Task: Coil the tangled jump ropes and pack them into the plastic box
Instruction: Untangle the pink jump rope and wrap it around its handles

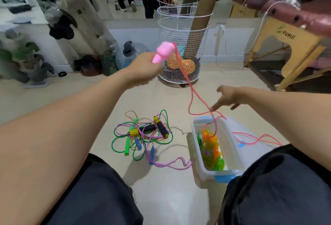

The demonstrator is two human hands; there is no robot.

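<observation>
The left hand (143, 71) grips the pink handle (163, 52) high; the right hand (226, 97), fingers spread, touches the pink rope (194, 94) above the plastic box (198, 155) — trailing loops may snag its rim. The tangled ropes (143, 133) lie left.

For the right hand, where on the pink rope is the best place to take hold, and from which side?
Probably the slack stretch of the pink rope just above the plastic box, pinched from the right, where the right hand reaches with straight fingers. The left hand holds the pink handle high, so the cord hangs clear there.
</observation>
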